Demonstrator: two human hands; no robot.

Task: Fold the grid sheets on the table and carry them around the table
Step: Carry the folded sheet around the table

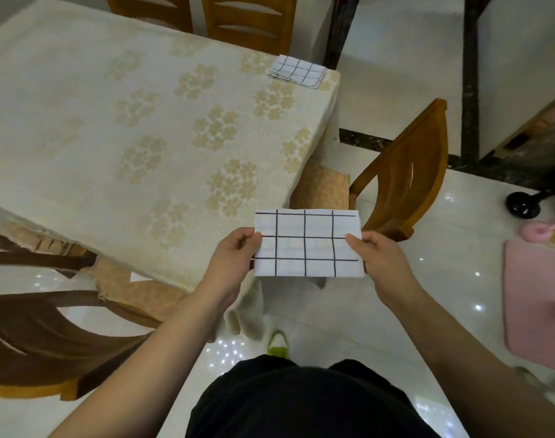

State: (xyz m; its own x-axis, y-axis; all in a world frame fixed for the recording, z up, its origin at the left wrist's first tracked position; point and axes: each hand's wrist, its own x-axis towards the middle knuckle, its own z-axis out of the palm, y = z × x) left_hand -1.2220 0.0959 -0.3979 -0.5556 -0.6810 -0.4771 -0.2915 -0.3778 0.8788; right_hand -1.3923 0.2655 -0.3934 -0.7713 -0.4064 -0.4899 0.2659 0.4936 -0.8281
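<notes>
While hands point(304, 257) hold folded sheet point(308, 243), chair point(399, 175) ahead, table point(112, 121) left.

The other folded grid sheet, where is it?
In the head view, the folded grid sheet lies on the table's far right corner, near a wooden chair.

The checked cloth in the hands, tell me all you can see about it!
The checked cloth is white with thin dark grid lines, looks like soft fabric, and is folded into a flat rectangle. It is held level in the air beside the table's corner, above the floor. The left hand pinches its left edge; the right hand pinches its right edge.
</notes>
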